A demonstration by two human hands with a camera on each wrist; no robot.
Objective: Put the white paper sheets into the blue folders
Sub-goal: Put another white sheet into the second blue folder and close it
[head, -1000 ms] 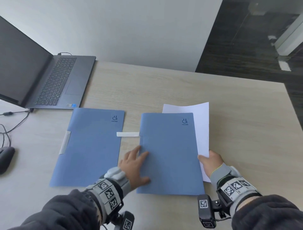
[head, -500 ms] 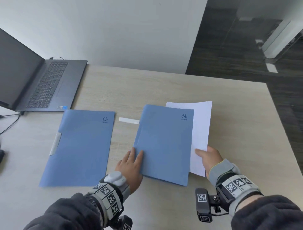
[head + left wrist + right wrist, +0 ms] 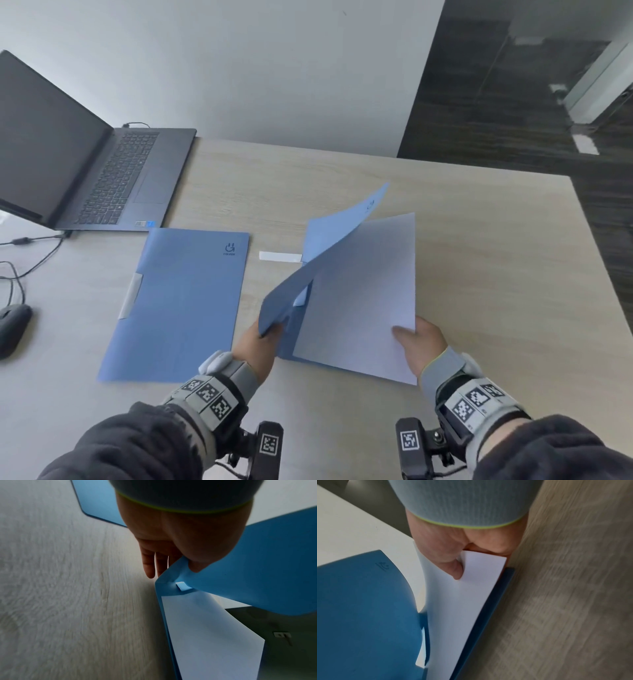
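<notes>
Two blue folders lie on the desk. The left folder (image 3: 181,305) is closed and flat. My left hand (image 3: 260,342) pinches the near corner of the right folder's front cover (image 3: 329,253) and holds it lifted, thumb on its inner face (image 3: 257,566). My right hand (image 3: 419,342) grips the near right corner of the white paper sheets (image 3: 363,301), thumb on top (image 3: 453,566). The sheets lie over the folder's back cover (image 3: 498,601), slightly askew. A white clip strip (image 3: 280,256) sticks out at the spine.
An open laptop (image 3: 102,178) stands at the back left with cables and a dark mouse (image 3: 12,329) at the left edge. The desk's right edge (image 3: 603,274) drops to a dark floor. Bare wood lies beyond and right of the folders.
My left hand has lifted the right folder's front cover from flat. My right hand has slid the white sheets leftward from beside the folder onto its back cover.
</notes>
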